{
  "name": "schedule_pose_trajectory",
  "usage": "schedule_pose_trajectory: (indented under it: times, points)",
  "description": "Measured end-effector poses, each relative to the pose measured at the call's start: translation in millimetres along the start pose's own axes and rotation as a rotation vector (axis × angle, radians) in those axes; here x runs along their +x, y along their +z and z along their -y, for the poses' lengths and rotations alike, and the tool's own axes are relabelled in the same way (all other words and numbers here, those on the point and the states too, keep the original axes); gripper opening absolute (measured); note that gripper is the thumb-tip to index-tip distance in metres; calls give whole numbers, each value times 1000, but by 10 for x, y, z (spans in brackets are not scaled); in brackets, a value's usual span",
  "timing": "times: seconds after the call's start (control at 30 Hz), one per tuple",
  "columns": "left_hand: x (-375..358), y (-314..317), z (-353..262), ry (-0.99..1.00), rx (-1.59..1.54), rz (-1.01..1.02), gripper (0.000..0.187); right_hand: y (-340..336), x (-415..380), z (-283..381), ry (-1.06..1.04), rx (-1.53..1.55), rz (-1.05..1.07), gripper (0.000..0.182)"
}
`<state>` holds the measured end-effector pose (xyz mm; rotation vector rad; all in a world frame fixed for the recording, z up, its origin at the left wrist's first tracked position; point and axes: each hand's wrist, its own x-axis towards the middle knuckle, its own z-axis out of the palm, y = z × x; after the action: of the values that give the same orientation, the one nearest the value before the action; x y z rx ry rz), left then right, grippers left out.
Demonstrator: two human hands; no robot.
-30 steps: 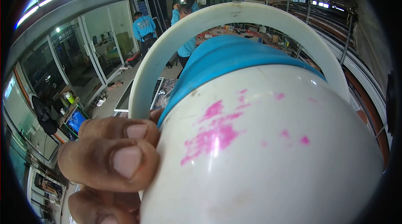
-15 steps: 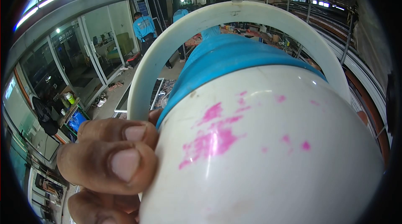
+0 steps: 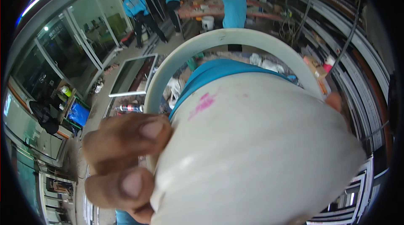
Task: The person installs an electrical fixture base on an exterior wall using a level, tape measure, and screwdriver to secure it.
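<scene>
A glossy white rounded object point(image 3: 252, 141) with pink stains fills the front of the view, very near the camera. Its kind I cannot make out. A blue part point(image 3: 227, 68) adjoins its far side, and a pale ring point(image 3: 221, 35) arches around behind it. My left hand point(image 3: 126, 157) has its fingers bent and closed against the object's left side. At the right edge, a fingertip point(image 3: 334, 101), seemingly of my right hand, presses on the object; the rest of that hand is hidden.
Several people in blue shirts point(image 3: 235, 4) stand around a cluttered worktable point(image 3: 202, 10) at the back. A framed panel point(image 3: 132, 75) lies on the floor. Sliding glass doors point(image 3: 71, 48) line the left, and long metal profiles point(image 3: 349, 69) are racked at right.
The white object has tilted, showing fewer pink stains, and my left fingers have shifted slightly rightward with it. The view has tipped downward; the room's floor and people show more fully.
</scene>
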<state>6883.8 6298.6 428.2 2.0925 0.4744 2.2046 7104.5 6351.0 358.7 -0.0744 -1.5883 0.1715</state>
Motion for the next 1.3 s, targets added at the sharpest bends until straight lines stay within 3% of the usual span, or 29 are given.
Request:
schedule_pose_trajectory:
  times: [0.07,0.13,0.2,0.23,0.27,0.3,0.33,0.4,0.47,0.57,0.67,0.73,0.77,0.8,0.87,0.97,1.1,1.17,1.2,1.3]
  points:
    - [-240,-175,314,-16,-22,13,59,-34,-209,-171,85,-45,-30,110]
    - [-648,-321,751,-187,-9,43,69,-87,-442,-356,196,-105,-59,111]
    - [-1312,-430,1233,-511,40,142,80,-175,-663,-564,291,-178,-82,111]
    - [-1720,-460,1428,-784,8,211,73,-248,-772,-701,335,-219,-91,112]
    - [-2125,-526,1646,-937,201,497,71,-332,-872,-875,387,-278,-99,112]
    - [-2567,-469,1707,-1133,263,619,71,-405,-954,-1056,434,-320,-104,113]
    - [-3319,-569,1963,-952,314,801,85,-478,-1038,-1260,474,-383,-93,113]
    - [-3793,-445,1845,-1117,599,1239,109,-610,-1286,-1690,567,-489,-85,113]
    - [-4124,-333,1721,-1151,738,1411,127,-689,-1529,-2130,590,-543,-148,112]
    - [-4479,-253,1646,-1132,833,1181,130,-832,-1970,-2683,607,-726,-116,111]
    - [-4415,-377,1656,-1311,680,1195,130,-847,-2379,-3147,677,-790,-193,110]
    - [-4054,-571,1764,-1294,614,1215,132,-845,-2672,-3401,711,-696,-225,110]
    - [-3761,-624,1882,-1316,582,1127,129,-850,-2809,-3468,746,-691,-208,111]
    - [-3539,-670,2074,-1204,578,1053,129,-847,-2944,-3527,779,-687,-192,112]
    - [-2867,-534,2533,-1135,516,914,114,-794,-3181,-3571,800,-578,-258,118]
    - [-2121,163,3135,-938,256,551,105,-795,-3214,-3528,801,-588,-264,117]
    - [-2001,1336,4031,-606,84,422,101,-850,-3050,-3438,888,-627,-205,115]
    - [-2150,1891,4315,-601,-34,320,101,-846,-3055,-3412,905,-678,-199,117]
    - [-2343,2082,4472,-575,-80,287,101,-849,-3040,-3399,900,-696,-185,116]
    - [-2632,2209,4368,-600,103,448,99,-885,-3187,-3476,867,-823,-148,109]
